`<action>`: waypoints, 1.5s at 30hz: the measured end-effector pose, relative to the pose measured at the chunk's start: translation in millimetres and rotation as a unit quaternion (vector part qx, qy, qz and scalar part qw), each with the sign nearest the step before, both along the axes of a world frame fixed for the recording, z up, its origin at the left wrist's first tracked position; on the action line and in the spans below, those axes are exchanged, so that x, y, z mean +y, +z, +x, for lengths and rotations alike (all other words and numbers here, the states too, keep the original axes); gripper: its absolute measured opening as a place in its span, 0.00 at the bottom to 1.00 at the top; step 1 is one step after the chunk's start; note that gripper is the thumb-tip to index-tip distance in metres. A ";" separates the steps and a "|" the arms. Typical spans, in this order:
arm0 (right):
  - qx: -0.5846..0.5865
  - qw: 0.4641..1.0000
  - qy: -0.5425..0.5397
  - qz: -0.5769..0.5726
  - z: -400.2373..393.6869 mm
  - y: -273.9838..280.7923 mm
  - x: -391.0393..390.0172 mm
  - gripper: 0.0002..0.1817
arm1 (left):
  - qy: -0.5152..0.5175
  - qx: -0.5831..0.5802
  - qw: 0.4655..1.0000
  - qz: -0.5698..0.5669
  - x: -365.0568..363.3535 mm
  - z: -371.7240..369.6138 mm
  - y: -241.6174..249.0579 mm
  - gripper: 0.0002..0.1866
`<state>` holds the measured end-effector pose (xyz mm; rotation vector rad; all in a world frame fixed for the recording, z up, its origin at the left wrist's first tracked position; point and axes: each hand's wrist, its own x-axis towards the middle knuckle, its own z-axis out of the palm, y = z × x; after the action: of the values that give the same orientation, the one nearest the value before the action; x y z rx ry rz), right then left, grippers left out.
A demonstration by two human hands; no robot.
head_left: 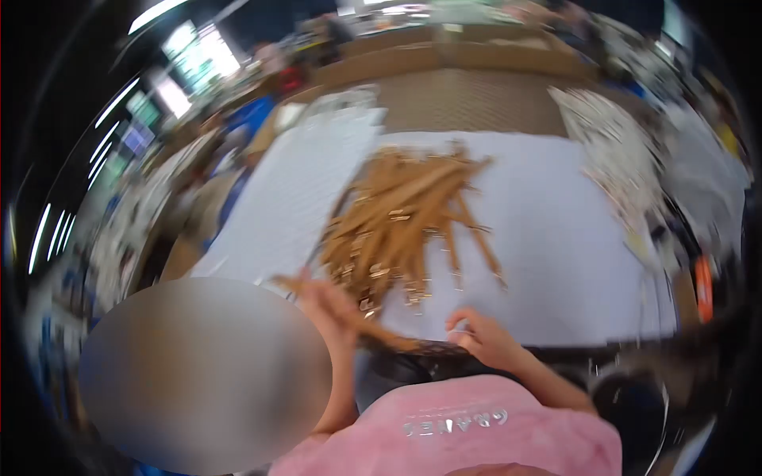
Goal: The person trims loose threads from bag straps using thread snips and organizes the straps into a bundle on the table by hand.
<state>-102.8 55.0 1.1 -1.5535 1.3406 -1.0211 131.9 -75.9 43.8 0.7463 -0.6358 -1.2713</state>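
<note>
My left hand [329, 305] is closed around a brown strap [389, 337], at the near edge of the white work surface. One end of this strap sticks out to the left of the hand, and the rest slants down to the right. My right hand [482, 339] is over the near edge, its fingers curled together in a pinch. A small pale spot shows at those fingertips, too blurred to name. Beyond both hands lies a loose heap of brown straps [405, 210] with shiny metal fittings at their ends.
White padded sheeting [305, 178] lies left of the heap. Pale bundled strands [615, 151] and clear plastic bags [702, 174] are on the right, near an orange-handled tool [703, 287]. A cardboard wall [389, 63] stands behind. A blurred oval covers the lower left.
</note>
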 end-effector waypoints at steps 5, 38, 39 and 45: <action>0.070 0.985 -0.111 0.109 -36.4 19.8 26.1 0.12 | -0.053 -0.183 0.980 -0.052 -24.6 -27.8 53.0 0.25; -0.033 0.912 -0.357 -0.199 -220.5 62.2 124.5 0.11 | -0.047 -0.756 0.532 -0.380 -74.5 -101.0 -68.7 0.19; -0.118 0.954 -0.265 -0.075 -177.4 52.7 138.3 0.11 | -0.051 -0.755 0.526 -0.389 -78.4 -102.2 -65.8 0.19; -0.385 0.853 0.078 0.343 -87.2 -228.3 193.5 0.22 | -0.121 -0.738 0.538 -0.389 -72.7 -101.0 -45.0 0.20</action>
<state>-189.9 248.5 -227.2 -0.5811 0.8307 -0.7908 30.9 -148.6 -1.2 0.8151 -2.5606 -0.0902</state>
